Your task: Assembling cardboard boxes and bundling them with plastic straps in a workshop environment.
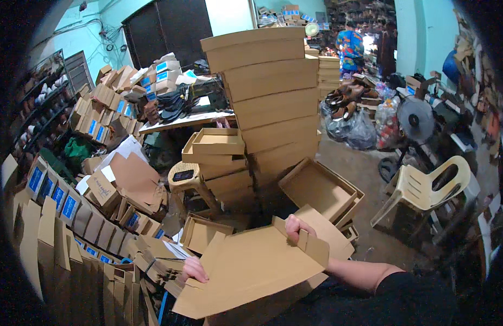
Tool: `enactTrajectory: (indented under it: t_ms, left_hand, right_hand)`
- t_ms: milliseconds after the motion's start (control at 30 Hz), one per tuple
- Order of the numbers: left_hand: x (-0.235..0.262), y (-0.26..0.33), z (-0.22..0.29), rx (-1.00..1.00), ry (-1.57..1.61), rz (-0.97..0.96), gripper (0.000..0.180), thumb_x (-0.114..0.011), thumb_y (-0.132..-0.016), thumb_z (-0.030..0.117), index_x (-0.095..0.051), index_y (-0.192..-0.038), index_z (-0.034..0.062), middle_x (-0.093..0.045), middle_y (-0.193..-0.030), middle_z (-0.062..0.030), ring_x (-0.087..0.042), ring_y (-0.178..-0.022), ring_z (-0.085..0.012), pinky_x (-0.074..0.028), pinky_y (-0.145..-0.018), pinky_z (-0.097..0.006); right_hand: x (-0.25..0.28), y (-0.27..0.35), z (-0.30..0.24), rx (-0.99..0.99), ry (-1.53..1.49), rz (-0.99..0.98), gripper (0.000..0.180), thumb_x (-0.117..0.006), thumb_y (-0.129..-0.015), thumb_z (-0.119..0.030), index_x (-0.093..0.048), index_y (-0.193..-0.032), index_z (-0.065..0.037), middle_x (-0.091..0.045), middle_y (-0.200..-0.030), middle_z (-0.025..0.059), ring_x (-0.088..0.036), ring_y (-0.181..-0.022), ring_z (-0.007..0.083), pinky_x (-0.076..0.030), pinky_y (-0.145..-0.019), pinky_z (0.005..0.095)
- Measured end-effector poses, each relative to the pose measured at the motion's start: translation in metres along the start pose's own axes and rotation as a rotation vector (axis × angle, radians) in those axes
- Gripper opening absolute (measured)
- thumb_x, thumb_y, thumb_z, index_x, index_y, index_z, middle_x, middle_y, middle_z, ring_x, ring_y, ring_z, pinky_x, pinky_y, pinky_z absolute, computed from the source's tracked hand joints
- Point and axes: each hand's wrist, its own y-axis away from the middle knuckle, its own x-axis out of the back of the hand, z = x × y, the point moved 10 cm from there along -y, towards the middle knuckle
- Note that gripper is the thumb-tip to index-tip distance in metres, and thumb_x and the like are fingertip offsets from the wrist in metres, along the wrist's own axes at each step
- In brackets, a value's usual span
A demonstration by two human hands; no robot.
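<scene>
A brown cardboard box blank (251, 266), partly folded, spans the space between my hands. My left hand (194, 270) grips its left edge, thumb on top and the other fingers hidden beneath. At the far right corner, my right hand (299, 227) is closed over a raised flap (315, 244). Another cardboard piece (325, 231) shows behind my right hand. Just beyond the blank lies a shallow open box (201, 232), and to its right a larger open box (319, 187) rests tilted on others.
A tall stack of cardboard boxes (270, 92) rises ahead. A stool (186, 176) bears a phone; a plastic chair (425, 182) and a fan (415, 119) stand right. Flattened cardboard (45, 239) and labelled boxes crowd the left. A person (349, 49) stands at the back.
</scene>
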Motion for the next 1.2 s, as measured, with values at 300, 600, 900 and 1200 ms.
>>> enactTrajectory:
  t_ms: [300, 600, 900, 1200]
  left_hand:
    - [-0.010, -0.013, 0.025, 0.207, -0.328, 1.149, 0.032, -0.064, -0.101, 0.032, -0.054, -0.089, 0.0045, -0.056, -0.084, -0.0087, -0.057, -0.076, -0.0196, -0.045, -0.071, -0.031]
    - [0.014, 0.016, 0.045, -0.010, -0.105, 0.490, 0.032, -0.067, -0.100, 0.037, -0.057, -0.086, 0.0102, -0.054, -0.076, -0.0021, -0.048, -0.076, -0.0160, -0.037, -0.073, -0.031]
    - [-0.013, -0.039, 0.012, 0.399, -0.140, 0.973, 0.042, -0.079, -0.084, 0.026, -0.043, -0.069, 0.0112, -0.041, -0.070, 0.0027, -0.035, -0.074, -0.0156, -0.028, -0.071, -0.034]
    - [-0.013, -0.036, -0.001, 0.441, -0.085, 0.906, 0.043, -0.077, -0.076, 0.011, -0.036, -0.064, 0.0100, -0.035, -0.067, 0.0025, -0.031, -0.071, -0.0153, -0.024, -0.069, -0.033]
  right_hand:
    - [0.013, -0.013, -0.029, 0.094, 0.047, -0.051, 0.059, -0.051, -0.103, -0.063, -0.054, -0.082, -0.008, -0.050, -0.084, 0.0034, -0.048, -0.079, 0.0169, -0.040, -0.074, 0.0312]
    - [-0.006, 0.011, 0.006, -0.058, -0.146, -0.093, 0.034, -0.052, -0.104, -0.036, -0.049, -0.082, -0.010, -0.044, -0.081, 0.0017, -0.041, -0.076, 0.0161, -0.036, -0.071, 0.0316]
    - [0.008, -0.012, -0.017, 0.048, -0.062, -0.261, 0.044, -0.064, -0.102, -0.033, -0.042, -0.070, -0.012, -0.042, -0.075, -0.0019, -0.042, -0.076, 0.0137, -0.032, -0.070, 0.0267]
    - [0.015, -0.003, -0.016, -0.099, -0.059, -0.291, 0.054, -0.055, -0.101, -0.062, -0.061, -0.081, -0.013, -0.061, -0.081, -0.0006, -0.047, -0.084, 0.0185, -0.036, -0.095, 0.0381]
